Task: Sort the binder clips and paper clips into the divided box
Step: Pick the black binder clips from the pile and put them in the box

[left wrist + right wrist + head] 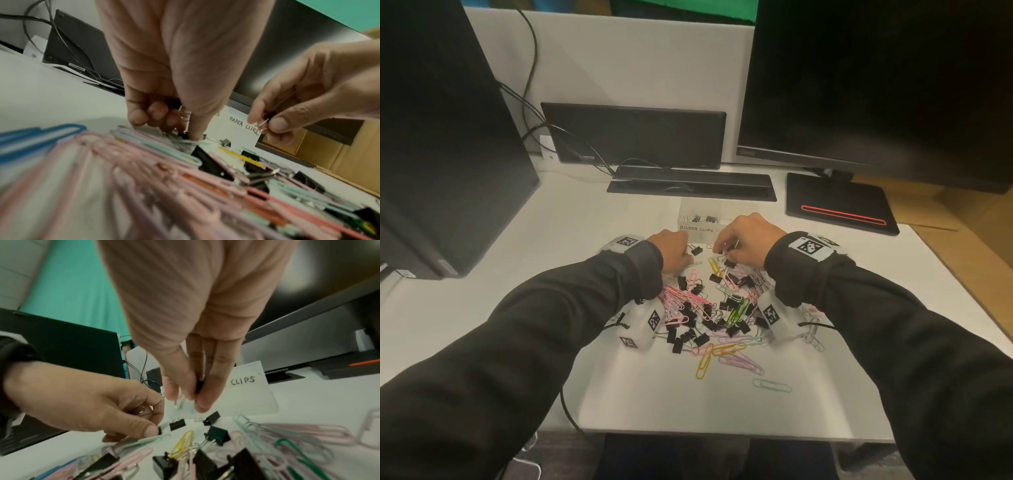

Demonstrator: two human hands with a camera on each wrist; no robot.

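A pile of black binder clips and coloured paper clips (pixel 709 308) lies on the white table (pixel 551 342). Behind it stands the clear divided box (pixel 697 229), labelled "BINDER CLIPS" and "PAPER CLIPS" (pixel 242 125). At the pile's far edge my left hand (pixel 685 255) pinches a small black binder clip (pixel 159 430) against the table. Wire handles and something black show inside its curled fingers (pixel 156 113). My right hand (pixel 722 248) hovers just in front of the box. It holds a black binder clip (pixel 199 384) between thumb and fingertips (pixel 202 405).
Two dark monitors (pixel 876 85) flank the desk, one on a stand with a red stripe (pixel 842 210). A black cable tray (pixel 691 186) and cables (pixel 530 85) lie behind the box. Loose paper clips (pixel 772 385) reach toward the table's near edge. Cardboard (pixel 969 222) sits to the right.
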